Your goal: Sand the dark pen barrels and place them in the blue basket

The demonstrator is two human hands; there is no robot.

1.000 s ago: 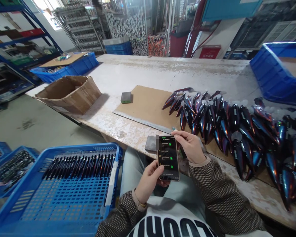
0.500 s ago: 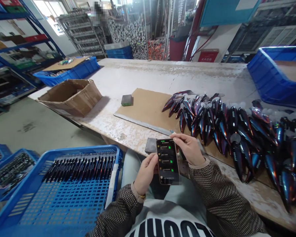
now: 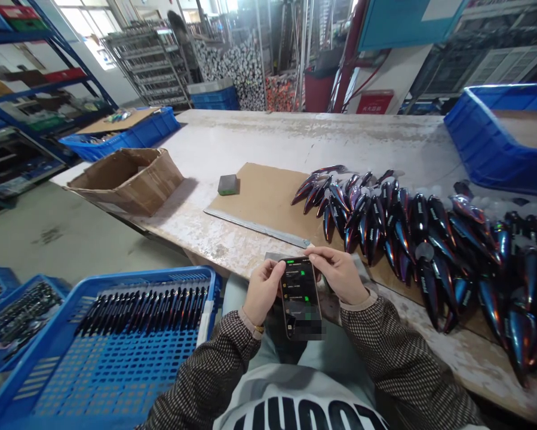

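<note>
A smartphone (image 3: 300,298) with a lit dark screen tilts upright over my lap at the table's front edge. My left hand (image 3: 263,291) is closed at its upper left edge, thumb along the side. My right hand (image 3: 338,275) is pinched at the phone's upper right corner. A small pale tip shows at those fingertips; what it belongs to is hidden. To the right, many glossy dark pointed pieces with white lettering (image 3: 378,230) lie heaped on the table. A flat cardboard sheet (image 3: 263,197) lies ahead of my hands.
A grey block (image 3: 227,184) sits at the sheet's left edge. An open cardboard box (image 3: 134,185) stands farther left. On my left, a blue perforated crate (image 3: 116,370) holds a row of dark pieces. A blue bin (image 3: 492,149) stands at the back right.
My left hand has moved up along the phone's edge to its upper corner. The phone has shifted slightly left and down. My right hand has dropped a little, still pinched.
</note>
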